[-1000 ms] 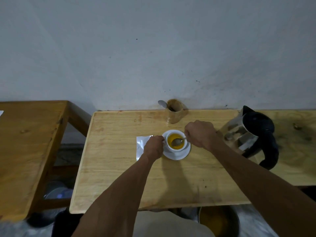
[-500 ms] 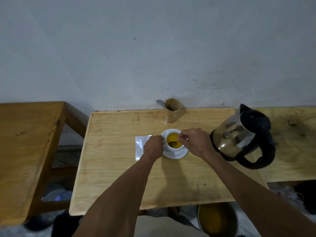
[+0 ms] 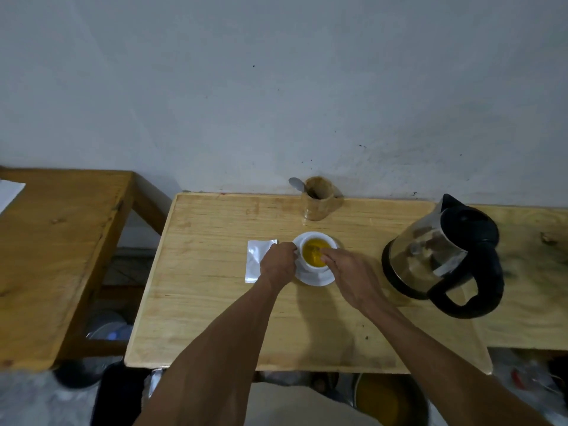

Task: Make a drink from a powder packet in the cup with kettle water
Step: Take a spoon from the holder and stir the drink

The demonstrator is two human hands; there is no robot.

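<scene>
A white cup (image 3: 310,241) holding orange-yellow liquid stands on a white saucer (image 3: 313,277) in the middle of the wooden table (image 3: 215,302). My left hand (image 3: 278,262) grips the cup's left side. My right hand (image 3: 347,272) hovers over the cup's right rim and pinches a spoon whose blurred bowl is down in the liquid. A white powder packet (image 3: 256,259) lies flat just left of my left hand. The steel kettle (image 3: 442,259) with a black lid and handle stands to the right.
A wooden holder (image 3: 318,199) with a spoon (image 3: 296,183) in it stands at the table's back edge by the wall. A second wooden table (image 3: 52,241) is at the left. A metal pot (image 3: 390,401) sits on the floor below the front edge.
My right hand has lowered from above the cup to its right rim, and the spoon has gone from lifted to dipped in the drink. My left hand stays on the cup.
</scene>
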